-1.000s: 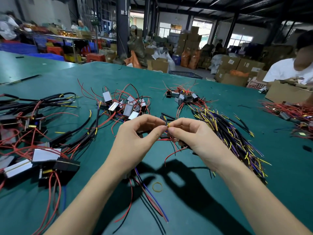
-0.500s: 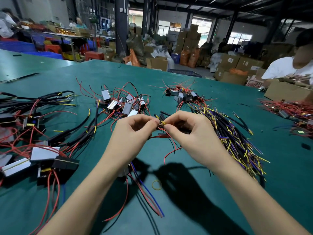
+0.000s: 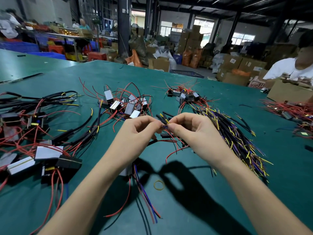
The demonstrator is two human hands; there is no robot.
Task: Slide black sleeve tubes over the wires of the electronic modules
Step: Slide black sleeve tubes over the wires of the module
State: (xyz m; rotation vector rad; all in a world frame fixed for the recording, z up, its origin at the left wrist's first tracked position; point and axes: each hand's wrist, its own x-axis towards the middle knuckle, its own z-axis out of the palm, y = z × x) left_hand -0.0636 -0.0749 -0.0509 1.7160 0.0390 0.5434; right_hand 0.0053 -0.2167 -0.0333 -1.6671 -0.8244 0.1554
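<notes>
We see a warehouse, stacked cartons at the back, and a green worktop up front. Landmark: the yellow rubber band lying flat on it. Just beyond the band both hands meet above the worktop. Left hand has its fingers curled, thumb and forefinger pinching a black sleeve tube; right hand pinches the yellow wire at the tube's mouth. A short yellow tip pokes out past the fingers. We cannot tell how far the wire sits inside the tube. Red, blue and black wires hang from under the left wrist, ending near the band on its left. Right of the band, a long bundle of sleeved wires. Far beyond it, a heap of silver modules. Far left, larger modules. Another person sits beyond, at the right.
</notes>
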